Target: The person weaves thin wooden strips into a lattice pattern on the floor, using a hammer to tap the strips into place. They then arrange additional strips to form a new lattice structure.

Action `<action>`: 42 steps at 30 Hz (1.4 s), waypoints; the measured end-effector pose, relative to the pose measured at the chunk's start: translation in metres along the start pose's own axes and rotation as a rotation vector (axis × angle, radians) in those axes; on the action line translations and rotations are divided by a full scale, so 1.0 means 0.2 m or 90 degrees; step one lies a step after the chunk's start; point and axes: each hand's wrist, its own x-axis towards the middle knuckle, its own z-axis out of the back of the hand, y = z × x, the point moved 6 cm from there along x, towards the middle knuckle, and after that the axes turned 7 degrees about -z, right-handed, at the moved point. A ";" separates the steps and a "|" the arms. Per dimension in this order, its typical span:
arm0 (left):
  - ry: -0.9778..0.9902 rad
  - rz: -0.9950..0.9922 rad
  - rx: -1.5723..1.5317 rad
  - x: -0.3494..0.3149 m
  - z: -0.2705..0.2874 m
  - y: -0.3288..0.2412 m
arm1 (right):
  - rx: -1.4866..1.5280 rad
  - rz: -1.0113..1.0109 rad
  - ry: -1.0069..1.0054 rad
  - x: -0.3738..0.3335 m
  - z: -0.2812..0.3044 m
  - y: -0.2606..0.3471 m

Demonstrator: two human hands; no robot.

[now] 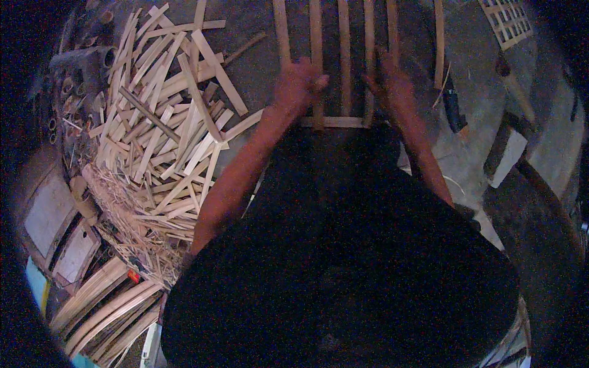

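Observation:
Several long, flat wooden slats [345, 61] run side by side away from me, with a short crosspiece [337, 122] at their near end. My left hand [297, 86] is closed, its fingers curled at the two leftmost slats; the lower end of the leftmost slat [281, 30] disappears under it. Over the right part of the row is my right hand [392, 83], thumb and fingers apart. Its thumb lies close to one slat [369, 37], and its fingers reach another [392, 24]. Blur hides the exact contact.
A large heap of loose cut strips [178, 116] lies at the left, with shavings [123, 202] below it. Bundled strips [110, 300] rest at lower left. To the right are a dark-handled tool [453, 110], a white-faced block [509, 159] and a woven lattice [508, 21].

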 end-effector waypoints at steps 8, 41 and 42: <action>-0.037 -0.048 -0.020 0.01 0.00 0.04 | 0.052 -0.045 0.071 0.00 0.09 0.08; -0.067 -0.051 -0.018 0.01 -0.01 0.06 | 0.047 0.037 -0.017 -0.01 0.04 0.04; -0.051 -0.055 0.003 0.02 0.00 0.05 | 0.050 0.053 -0.057 -0.01 0.03 0.02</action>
